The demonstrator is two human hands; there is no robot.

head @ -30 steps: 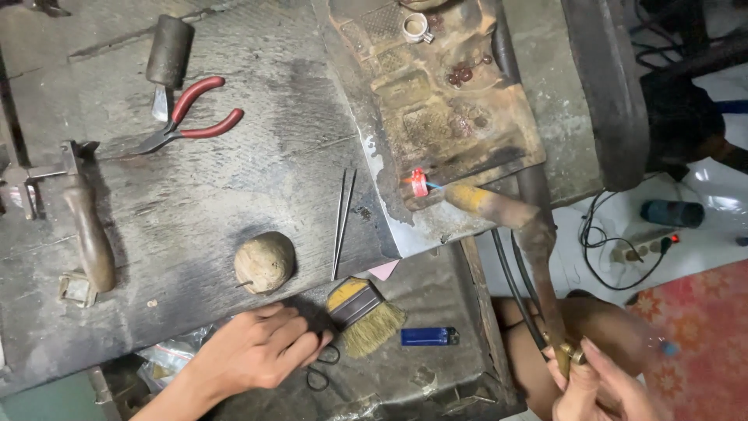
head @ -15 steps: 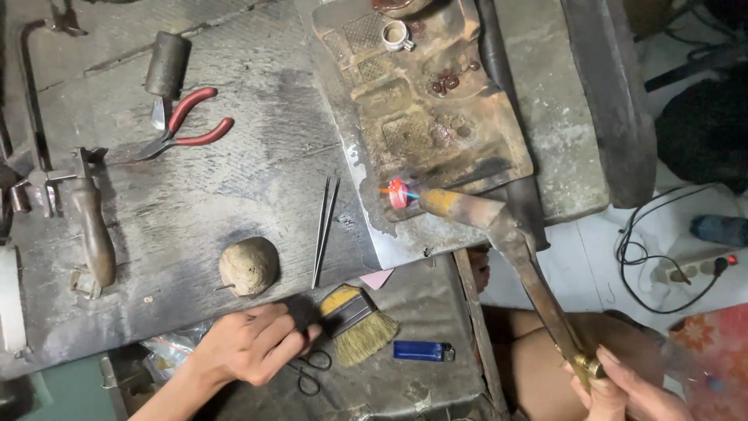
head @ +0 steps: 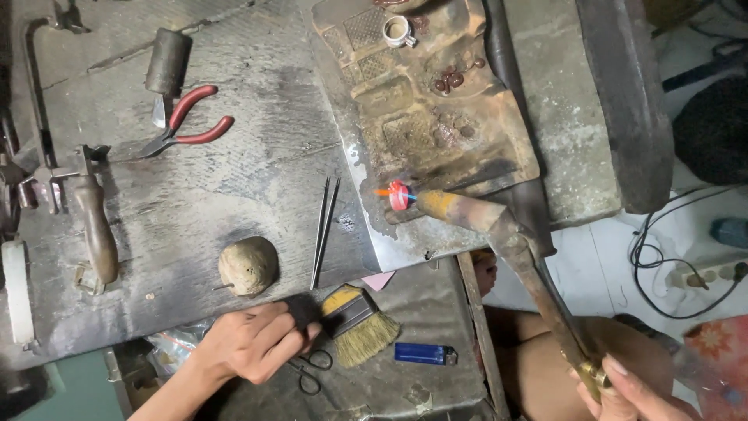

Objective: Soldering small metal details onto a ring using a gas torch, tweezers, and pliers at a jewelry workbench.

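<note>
Down at the near edge of the bench [head: 234,156], the left hand [head: 253,343] is clenched around the black handle of a paintbrush [head: 354,323], beside scissors [head: 312,370] and a blue lighter [head: 425,355]. Right of it, the right hand [head: 623,390] grips a lit torch [head: 499,234], its flame at the metal plate [head: 421,117]; tweezers [head: 323,230] lie just left.
</note>
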